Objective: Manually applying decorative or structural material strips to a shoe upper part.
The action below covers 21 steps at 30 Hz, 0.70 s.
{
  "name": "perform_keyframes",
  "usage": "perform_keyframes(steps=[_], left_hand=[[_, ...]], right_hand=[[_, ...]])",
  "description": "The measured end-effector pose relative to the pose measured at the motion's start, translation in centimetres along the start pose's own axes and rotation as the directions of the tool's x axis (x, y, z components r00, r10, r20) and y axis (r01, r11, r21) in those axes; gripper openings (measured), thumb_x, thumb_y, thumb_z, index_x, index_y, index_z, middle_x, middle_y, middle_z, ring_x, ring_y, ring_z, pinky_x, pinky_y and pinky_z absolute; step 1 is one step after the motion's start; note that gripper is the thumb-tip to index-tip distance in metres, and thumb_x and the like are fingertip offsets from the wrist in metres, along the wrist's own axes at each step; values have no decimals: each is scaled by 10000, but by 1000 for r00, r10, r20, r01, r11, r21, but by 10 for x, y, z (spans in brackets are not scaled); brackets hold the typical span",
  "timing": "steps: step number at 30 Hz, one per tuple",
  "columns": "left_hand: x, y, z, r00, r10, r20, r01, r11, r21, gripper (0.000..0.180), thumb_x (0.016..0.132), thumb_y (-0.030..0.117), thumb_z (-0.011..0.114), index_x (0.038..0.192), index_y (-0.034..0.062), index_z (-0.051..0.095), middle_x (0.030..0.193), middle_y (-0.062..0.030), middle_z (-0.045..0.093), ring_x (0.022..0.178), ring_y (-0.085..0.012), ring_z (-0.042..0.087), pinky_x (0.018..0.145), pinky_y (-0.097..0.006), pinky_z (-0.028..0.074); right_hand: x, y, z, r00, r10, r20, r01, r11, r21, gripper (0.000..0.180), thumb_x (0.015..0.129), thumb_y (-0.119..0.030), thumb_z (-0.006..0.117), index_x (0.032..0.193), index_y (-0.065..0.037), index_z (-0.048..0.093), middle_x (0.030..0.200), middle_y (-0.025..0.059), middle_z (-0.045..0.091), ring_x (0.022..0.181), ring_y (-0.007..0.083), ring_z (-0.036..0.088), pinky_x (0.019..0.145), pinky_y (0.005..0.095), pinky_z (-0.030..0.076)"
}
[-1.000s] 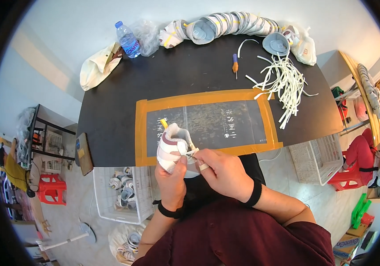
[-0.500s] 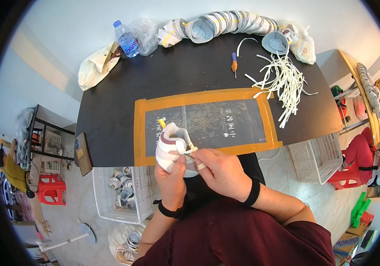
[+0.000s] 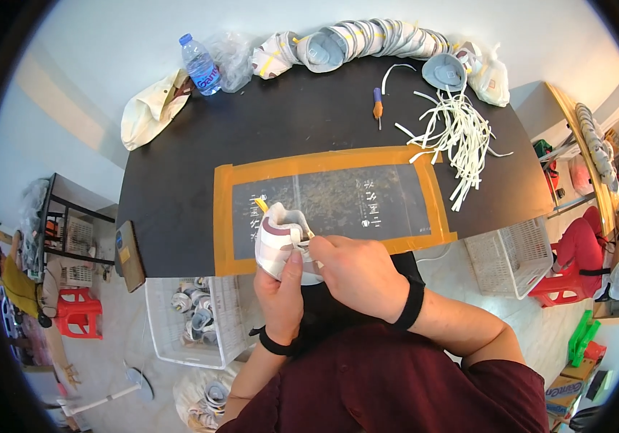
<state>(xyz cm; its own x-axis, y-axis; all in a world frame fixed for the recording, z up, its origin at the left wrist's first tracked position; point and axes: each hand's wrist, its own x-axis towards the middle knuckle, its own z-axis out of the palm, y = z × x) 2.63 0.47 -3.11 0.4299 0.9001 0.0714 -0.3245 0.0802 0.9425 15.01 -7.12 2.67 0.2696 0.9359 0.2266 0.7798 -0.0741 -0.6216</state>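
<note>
At near table edge, left hand [image 3: 280,292] is gripping small white shoe with maroon collar trim [image 3: 278,240] from below, fingers clamped round sole and heel; right hand [image 3: 356,273] is pinching closed on shoe's side by tongue; exact item pinched too small to tell; shoe appearing light, soft upper, stiffer sole, so sole and heel judged best hold; yellow-tipped tool [image 3: 260,204] is poking up behind shoe; black tabletop [image 3: 179,173] is carrying orange-taped dark mat [image 3: 338,198], white strips [image 3: 457,137], orange-handled screwdriver [image 3: 378,105], plastic water bottle [image 3: 201,65]; white baskets [image 3: 511,252] are flanking seat.
</note>
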Motion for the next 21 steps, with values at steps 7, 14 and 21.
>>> perform_keyframes(steps=[7,14,21], left_hand=[[15,-12,-14,979,164,125,-198,912,358,219,944,87,599,1134,-12,639,1070,-64,663,943,-117,599,810,-274,474],[21,-9,-12,996,51,77,-71,958,279,222,958,86,568,1148,-16,618,1017,-62,650,928,-125,588,794,-282,480],[30,-17,-18,968,213,130,-249,867,431,209,958,74,551,1132,-20,616,1022,-113,650,910,-178,623,782,-299,486]], right_hand=[[27,26,17,986,116,118,-151,922,357,147,812,-112,614,884,-51,501,792,124,633,699,349,635,587,415,516],[38,2,25,998,4,67,3,994,-105,110,848,-110,572,886,-45,493,775,142,624,685,344,630,617,428,491],[55,20,31,928,251,275,-339,877,342,167,857,-158,590,935,-45,494,779,143,641,699,366,646,602,448,517]])
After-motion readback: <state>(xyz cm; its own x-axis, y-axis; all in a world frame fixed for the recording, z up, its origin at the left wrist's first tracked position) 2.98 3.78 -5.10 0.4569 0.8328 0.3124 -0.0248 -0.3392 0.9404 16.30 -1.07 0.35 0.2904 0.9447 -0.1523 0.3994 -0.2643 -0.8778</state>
